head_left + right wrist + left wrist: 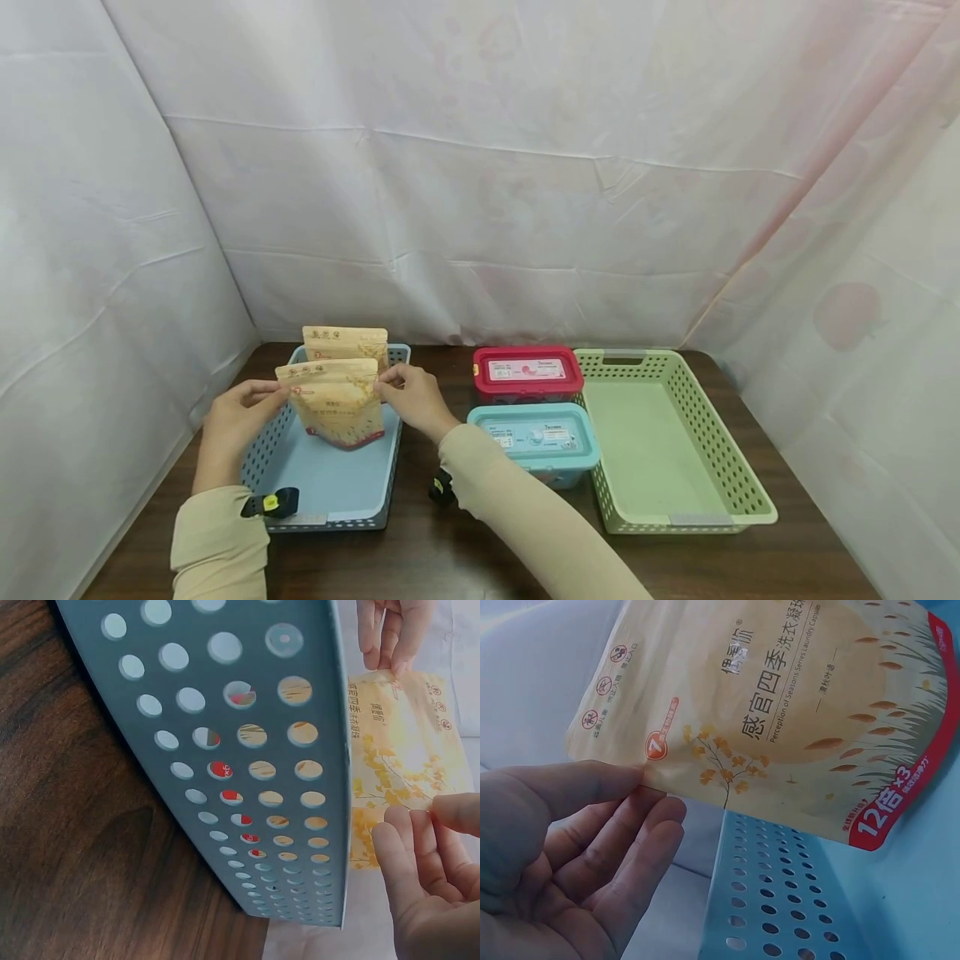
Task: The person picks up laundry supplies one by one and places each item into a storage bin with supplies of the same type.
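Between my two hands hangs a yellow laundry capsule pouch [337, 404] with a red lower edge, over the blue basket [322, 487]. My left hand [238, 421] pinches its left upper edge between thumb and fingers, seen close in the left wrist view [592, 847]. On the opposite edge, my right hand [418, 402] pinches the pouch the same way. A second, similar pouch [345, 336] stands upright behind it at the basket's far end, its lower part hidden by the front pouch. The basket's perforated side wall [247, 750] fills much of the right wrist view.
Right of the blue basket stand a red lidded box [527, 375] and, nearer, a light blue lidded box [536, 437]. A green perforated basket [660, 450] sits beside them on the dark wooden table [450, 567]. White cloth [480, 208] hangs behind and at both sides.
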The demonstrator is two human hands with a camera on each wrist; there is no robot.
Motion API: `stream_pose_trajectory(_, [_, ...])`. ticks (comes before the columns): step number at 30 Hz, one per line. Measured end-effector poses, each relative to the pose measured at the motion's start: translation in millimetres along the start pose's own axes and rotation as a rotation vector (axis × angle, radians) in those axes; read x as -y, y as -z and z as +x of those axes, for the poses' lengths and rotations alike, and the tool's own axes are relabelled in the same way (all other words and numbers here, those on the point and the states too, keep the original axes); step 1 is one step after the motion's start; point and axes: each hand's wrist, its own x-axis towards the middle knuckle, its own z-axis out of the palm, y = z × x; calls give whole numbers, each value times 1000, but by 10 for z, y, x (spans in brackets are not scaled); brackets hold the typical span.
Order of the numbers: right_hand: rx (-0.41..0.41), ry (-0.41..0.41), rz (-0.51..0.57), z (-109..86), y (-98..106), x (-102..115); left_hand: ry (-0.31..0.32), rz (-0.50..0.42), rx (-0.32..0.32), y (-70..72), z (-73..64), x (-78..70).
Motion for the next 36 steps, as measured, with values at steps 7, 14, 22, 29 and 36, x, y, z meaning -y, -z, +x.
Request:
stream_pose_trajectory(7, [-3, -2, -12, 24, -28, -17, -23, 67, 6, 16, -8, -21])
stream_pose_trajectory(14, [-6, -16, -21, 44, -42, -24, -16, 106, 18, 23, -9, -34])
stream_pose_trajectory(22, [19, -3, -23, 28, -20, -20, -7, 96, 32, 19, -8, -22])
stream_pose_trajectory(29, [32, -31, -33, 5, -21, -2, 19, 94, 97, 38, -39, -37])
stream_pose_trajectory(36, [72, -77, -14, 8, -35, -5, -17, 146, 178, 69, -36, -59])
